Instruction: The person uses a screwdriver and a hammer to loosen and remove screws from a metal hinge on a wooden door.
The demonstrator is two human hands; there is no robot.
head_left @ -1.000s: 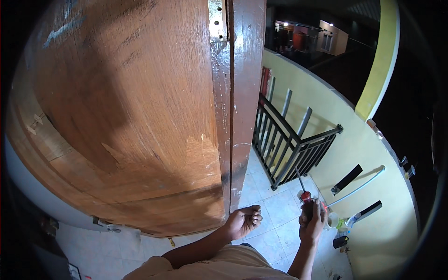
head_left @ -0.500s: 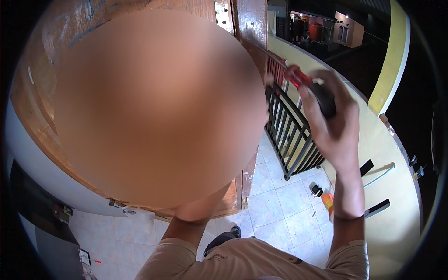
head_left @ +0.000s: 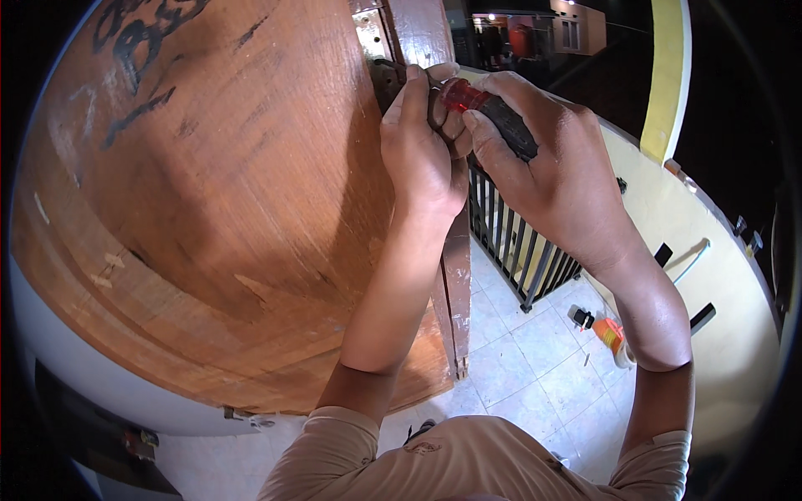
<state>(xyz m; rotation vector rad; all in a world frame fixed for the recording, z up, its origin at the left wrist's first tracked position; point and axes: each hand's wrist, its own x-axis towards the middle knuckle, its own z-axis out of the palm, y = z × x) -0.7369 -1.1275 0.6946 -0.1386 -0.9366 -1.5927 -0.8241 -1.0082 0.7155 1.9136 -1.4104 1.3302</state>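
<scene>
My right hand (head_left: pixel 555 159) is closed around a screwdriver (head_left: pixel 493 117) with a red and black handle, thumb along its side. The shaft points left toward the edge of a brown wooden door (head_left: pixel 276 192). There my left hand (head_left: pixel 422 142) is closed, its fingers curled around a dark, curved piece beside the screwdriver's front end; I cannot make out what it is. The screwdriver's tip is hidden by my left fingers. Just above them, a pale metal plate (head_left: pixel 369 33) with holes sits on the door's edge, next to the brown frame (head_left: pixel 422 29).
Black metal railing (head_left: pixel 518 242) stands beyond the door. An orange and white container (head_left: pixel 611 336) and a small black object (head_left: pixel 582 317) are on the tiled floor (head_left: pixel 510 359). A cream wall (head_left: pixel 710 334) curves along the right, with black brackets and a light blue strip.
My right hand has brought the screwdriver left and up to the door's edge, beside my left hand. The large blurred patch that covered the door and left hand is gone.
</scene>
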